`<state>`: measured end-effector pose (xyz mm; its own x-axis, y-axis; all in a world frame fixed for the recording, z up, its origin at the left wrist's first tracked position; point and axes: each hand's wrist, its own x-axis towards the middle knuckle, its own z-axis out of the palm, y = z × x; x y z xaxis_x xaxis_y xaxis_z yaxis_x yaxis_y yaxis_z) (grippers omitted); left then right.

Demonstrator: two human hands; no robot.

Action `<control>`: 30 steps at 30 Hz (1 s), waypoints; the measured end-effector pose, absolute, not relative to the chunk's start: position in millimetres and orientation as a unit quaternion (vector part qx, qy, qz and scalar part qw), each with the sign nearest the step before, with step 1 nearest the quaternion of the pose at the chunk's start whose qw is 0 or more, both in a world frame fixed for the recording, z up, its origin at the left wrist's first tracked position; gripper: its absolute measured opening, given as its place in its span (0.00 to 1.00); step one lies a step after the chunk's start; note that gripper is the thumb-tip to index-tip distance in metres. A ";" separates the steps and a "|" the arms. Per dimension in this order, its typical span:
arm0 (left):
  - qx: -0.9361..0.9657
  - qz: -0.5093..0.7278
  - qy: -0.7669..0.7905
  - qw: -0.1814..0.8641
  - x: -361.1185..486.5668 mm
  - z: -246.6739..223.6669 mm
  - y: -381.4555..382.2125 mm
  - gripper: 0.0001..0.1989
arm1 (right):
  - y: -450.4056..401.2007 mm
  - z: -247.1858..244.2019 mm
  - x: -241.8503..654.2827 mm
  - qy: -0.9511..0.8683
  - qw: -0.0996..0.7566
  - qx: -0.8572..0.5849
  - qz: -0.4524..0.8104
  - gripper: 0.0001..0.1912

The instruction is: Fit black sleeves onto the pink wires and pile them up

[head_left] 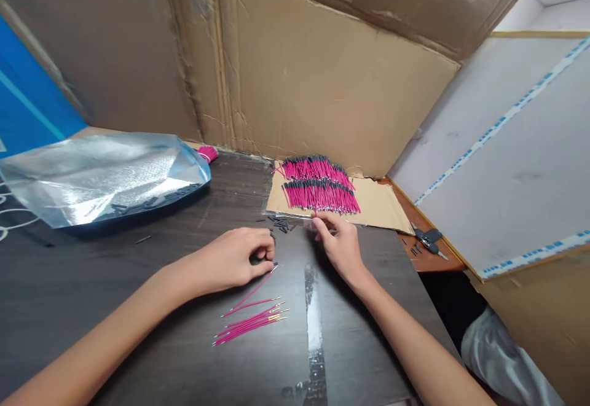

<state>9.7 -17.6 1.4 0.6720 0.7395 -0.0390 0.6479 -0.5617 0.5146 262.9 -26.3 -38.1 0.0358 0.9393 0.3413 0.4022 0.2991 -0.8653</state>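
My left hand (244, 257) is closed, fingers curled in toward the thumb; what they hold, if anything, is hidden. By its thumb tip lies a small black sleeve (275, 264), close to the metal tip of a pink wire (251, 291) slanting across the table. My right hand (340, 241) pinches the end of a pink wire (315, 208) at the front edge of the cardboard sheet (375, 200). On that sheet, two rows of pink wires (320, 196) with black sleeves on their far ends lie packed side by side. Several loose pink wires (249, 327) with gold-coloured tips lie nearer me.
Loose black sleeves (282, 225) are scattered between my hands. A silvery bag (115, 175) holding dark pieces lies at left, with a pink wire bundle (208, 153) behind it. Black-handled cutters (429, 241) rest at right. Cardboard walls (322, 80) close off the back.
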 end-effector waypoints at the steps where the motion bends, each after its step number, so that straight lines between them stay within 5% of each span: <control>1: 0.880 0.077 0.397 0.249 11.3 -0.8 -18.6 0.09 | -25.4 -39.1 263.2 -0.642 0.489 -0.524 0.273 0.14; 23: 0.903 0.047 0.371 0.209 13.9 -10.5 -16.6 0.14 | -29.0 -37.2 259.3 -0.705 0.428 -0.486 0.289 0.07; 30: 0.851 0.186 0.409 0.270 3.2 -12.1 -1.2 0.13 | -30.5 -37.3 257.6 -0.710 0.428 -0.470 0.303 0.05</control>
